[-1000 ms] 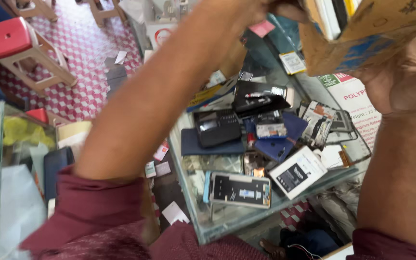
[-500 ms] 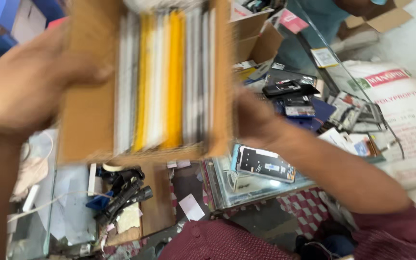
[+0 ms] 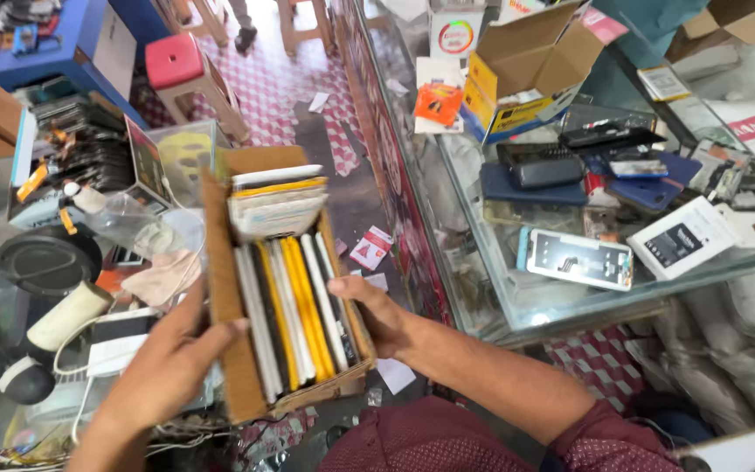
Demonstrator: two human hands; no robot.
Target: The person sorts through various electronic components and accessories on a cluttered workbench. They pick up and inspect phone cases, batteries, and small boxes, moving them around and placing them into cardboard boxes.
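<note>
A long brown cardboard box (image 3: pixel 231 288) is held low in front of me, between the two counters. It is packed with thin flat packets (image 3: pixel 294 306) standing on edge, white, yellow and black. My left hand (image 3: pixel 168 363) grips the box's left wall with the thumb over the rim. My right hand (image 3: pixel 373 315) supports the right wall from underneath. More packets (image 3: pixel 274 205) are stacked flat at the far end of the box.
A glass counter (image 3: pixel 561 306) on the right holds white packages (image 3: pixel 578 258), dark phone cases and an open yellow cardboard box (image 3: pixel 526 74). The cluttered left counter has a black round dish (image 3: pixel 45 258), cables and a white roll (image 3: pixel 67 316). A pink stool (image 3: pixel 176 61) stands on the tiled floor.
The box, raised near my face before, has come down to waist height and now lies lengthwise away from me. Both hands have kept hold of it.
</note>
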